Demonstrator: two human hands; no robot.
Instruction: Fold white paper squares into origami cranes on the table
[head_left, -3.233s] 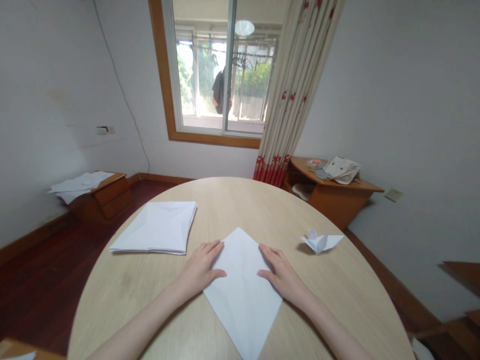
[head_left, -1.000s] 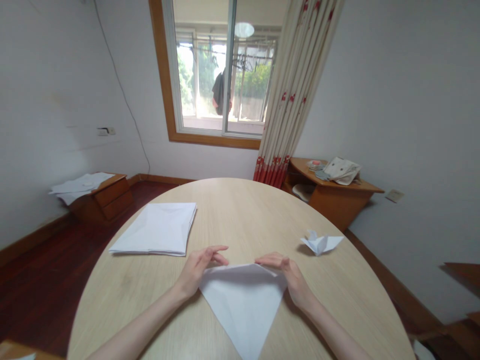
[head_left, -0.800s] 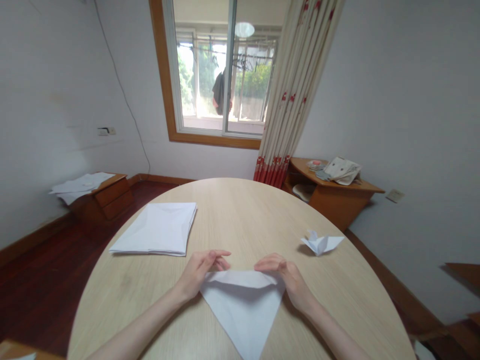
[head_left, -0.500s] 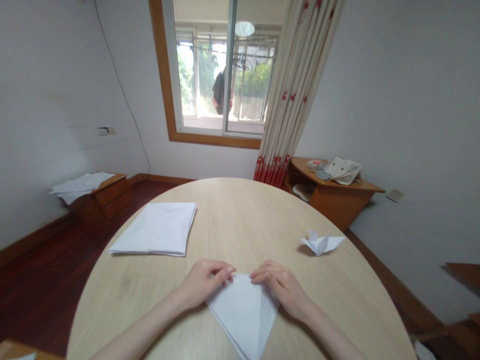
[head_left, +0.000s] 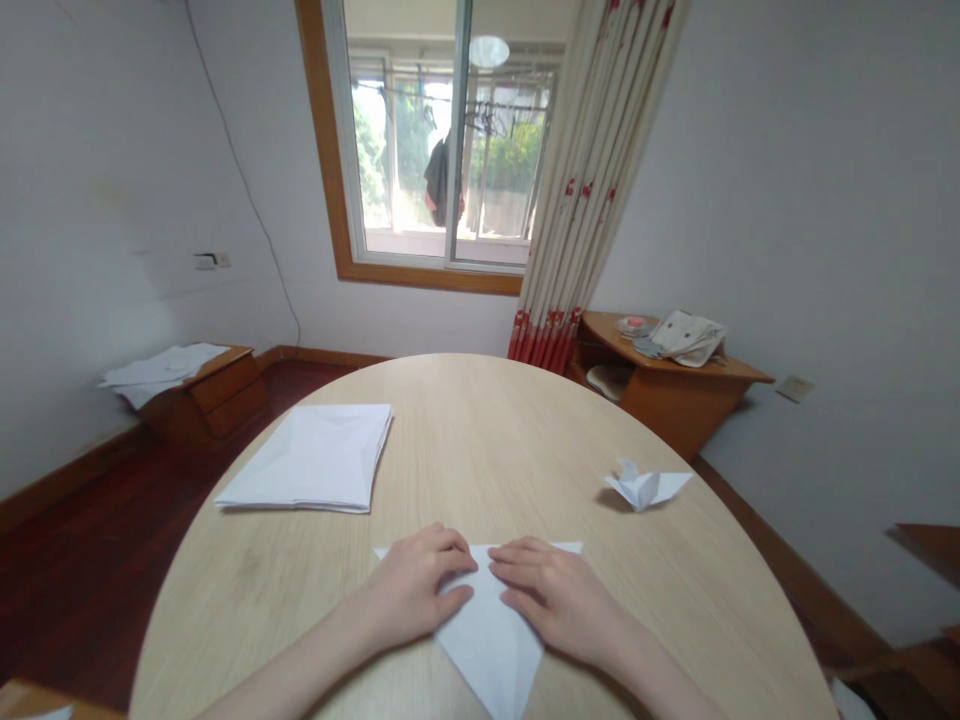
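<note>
At the far left, beyond the table's edge, a low wooden cabinet point(head_left: 214, 385) stands against the wall with loose white sheets on top. On the round, pale wooden table point(head_left: 480, 420), a stack of white paper point(head_left: 307, 458) lies near the left edge, flat and squared up, well apart from the hands. Near the table's near edge and about midway across, the left hand point(head_left: 420, 590) lies palm down with its fingers stretched out, clasping nothing and pressing flat on the folded sheet point(head_left: 491, 645). This sheet is plain white and folded into a triangle: its long straight edge runs across the far side, its two sharp corners stick out beyond either hand, and its point reaches toward the person. The right hand point(head_left: 551, 595) rests on it likewise, flat and unclenched, fingertips almost meeting those of the left at the middle of the long edge. Farther right, near the right edge, sits a small folded paper figure point(head_left: 645, 487), untouched.
</note>
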